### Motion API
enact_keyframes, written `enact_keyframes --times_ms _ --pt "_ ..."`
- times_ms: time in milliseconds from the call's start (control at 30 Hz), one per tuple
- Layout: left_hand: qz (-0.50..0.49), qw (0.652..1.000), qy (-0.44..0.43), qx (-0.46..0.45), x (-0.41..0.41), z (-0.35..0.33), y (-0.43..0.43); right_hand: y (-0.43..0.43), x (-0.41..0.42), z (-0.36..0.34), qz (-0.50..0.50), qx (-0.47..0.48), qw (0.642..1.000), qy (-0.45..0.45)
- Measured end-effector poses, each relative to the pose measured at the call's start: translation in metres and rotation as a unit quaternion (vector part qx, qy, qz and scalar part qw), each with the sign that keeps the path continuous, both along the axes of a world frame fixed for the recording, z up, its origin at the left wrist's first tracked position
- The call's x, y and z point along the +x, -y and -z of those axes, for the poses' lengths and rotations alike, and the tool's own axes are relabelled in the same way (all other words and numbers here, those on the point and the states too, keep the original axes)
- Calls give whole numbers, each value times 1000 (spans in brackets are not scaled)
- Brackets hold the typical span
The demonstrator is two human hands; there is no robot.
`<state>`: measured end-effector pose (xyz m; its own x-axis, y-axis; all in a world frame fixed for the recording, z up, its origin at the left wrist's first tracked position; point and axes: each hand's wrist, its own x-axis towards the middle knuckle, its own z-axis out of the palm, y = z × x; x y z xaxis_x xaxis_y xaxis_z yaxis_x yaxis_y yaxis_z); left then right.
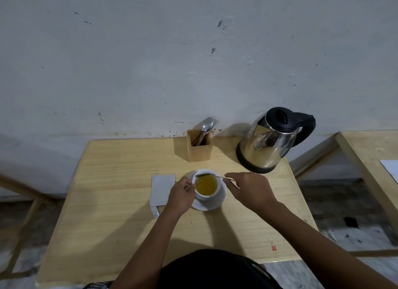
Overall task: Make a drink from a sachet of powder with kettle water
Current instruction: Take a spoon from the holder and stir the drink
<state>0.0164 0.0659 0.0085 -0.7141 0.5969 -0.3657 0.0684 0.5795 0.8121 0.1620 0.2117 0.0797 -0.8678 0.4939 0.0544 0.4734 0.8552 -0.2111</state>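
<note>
Liquid of an orange-yellow colour fills the white cup [206, 186] near the middle of the wooden table [120, 202], so the powder and the water look to be in already and stirring appears to be the step in hand. The cup stands on a white saucer [210, 204], which would catch any drips. The right hand [251, 190] pinches the thin handle of a teaspoon [210, 175] between thumb and fingertips, the rest of the fingers loosely curled; the bowl of the spoon rests at the far rim of the cup, at or just above the surface, though whether it dips into the drink is hard to tell. The left hand [183, 195] is closed around the cup's left side, most likely at its handle, which the fingers hide, and this grip probably steadies the cup against the push of the spoon. Just to the left of that hand lies the opened sachet [162, 189], flat and pale, set aside within reach but clear of the saucer. Further back, a wooden holder [199, 147] keeps 1 spoon and 1 fork upright by the wall. At the far right corner stands the steel kettle [272, 141], lid shut, spout towards the cup and handle turned away to the right, well apart from both hands.
</note>
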Motion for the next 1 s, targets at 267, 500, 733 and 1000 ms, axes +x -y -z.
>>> enact_keyframes --times_ms 267,500,733,1000 --pt "-1 1000 4 -2 0 1 -1 8 49 34 95 -133 978 -128" --pt "-7 1000 3 -6 0 2 -2 33 61 49 163 -280 925 -196" --pt "-4 1000 -4 -5 0 2 -2 47 58 56 199 -358 877 -249" --pt "-5 1000 -2 -6 -1 4 -2 52 50 59 212 -364 869 -259"
